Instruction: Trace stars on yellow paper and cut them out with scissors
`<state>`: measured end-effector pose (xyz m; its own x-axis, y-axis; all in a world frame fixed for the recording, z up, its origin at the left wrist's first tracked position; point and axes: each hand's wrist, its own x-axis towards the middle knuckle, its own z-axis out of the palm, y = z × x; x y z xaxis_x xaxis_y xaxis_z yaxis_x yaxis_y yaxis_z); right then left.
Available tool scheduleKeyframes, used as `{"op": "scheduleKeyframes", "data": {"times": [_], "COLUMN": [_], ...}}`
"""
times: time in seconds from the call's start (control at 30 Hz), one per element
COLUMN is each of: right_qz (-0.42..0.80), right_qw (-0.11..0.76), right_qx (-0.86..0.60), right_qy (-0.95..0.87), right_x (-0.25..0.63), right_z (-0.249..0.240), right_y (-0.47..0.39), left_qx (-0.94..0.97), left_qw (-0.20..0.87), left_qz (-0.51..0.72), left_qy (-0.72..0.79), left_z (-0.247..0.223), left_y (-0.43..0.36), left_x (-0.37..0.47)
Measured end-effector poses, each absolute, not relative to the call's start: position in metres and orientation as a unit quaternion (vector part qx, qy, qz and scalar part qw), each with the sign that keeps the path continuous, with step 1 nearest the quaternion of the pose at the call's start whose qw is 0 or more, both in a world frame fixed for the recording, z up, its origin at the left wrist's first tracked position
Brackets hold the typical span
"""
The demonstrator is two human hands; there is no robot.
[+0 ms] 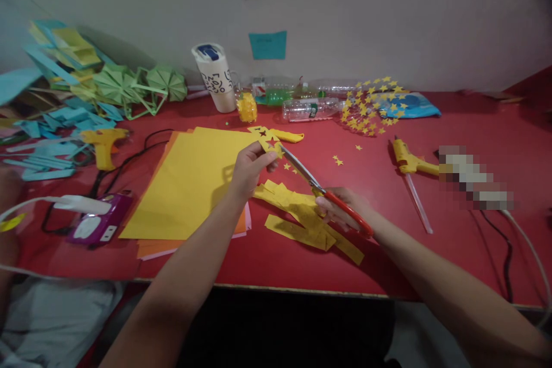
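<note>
My left hand (250, 168) pinches a yellow paper strip (257, 132) that has star-shaped cutouts, above the right edge of a yellow paper stack (181, 184). Red-handled scissors (345, 210) are held in my right hand (342, 207), their blades pointing up and left to the strip by my left fingertips. Beneath the scissors lie crumpled yellow paper strips (297, 231). Small yellow stars (338, 161) are scattered on the red table (371, 270). Behind my left hand a yellow cutter (291, 137) rests on the table.
A white tumbler (215, 83), plastic bottles (310, 109) and a star-covered clear object (371, 106) stand along the wall. Glue guns (103, 144) lie on both sides. At left are a purple power strip (101, 221), cables and folded paper pieces (56, 155).
</note>
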<state>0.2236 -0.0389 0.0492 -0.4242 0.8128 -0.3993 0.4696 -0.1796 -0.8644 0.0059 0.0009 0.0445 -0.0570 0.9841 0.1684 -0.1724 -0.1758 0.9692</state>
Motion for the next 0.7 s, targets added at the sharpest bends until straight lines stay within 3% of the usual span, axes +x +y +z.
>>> {"op": "scheduleKeyframes", "data": {"times": [0.7], "right_qz": [0.576], "right_qw": [0.152], "right_qx": [-0.501], "right_qy": [-0.628], "right_x": [0.2268], "right_z": [0.0403], "right_y": [-0.0372], "left_qx": [0.464], "left_qw": [0.483], "left_qz": [0.614], "left_qy": [0.417], "left_z": [0.0449], "left_y": [0.0030], "left_x": [0.0046]}}
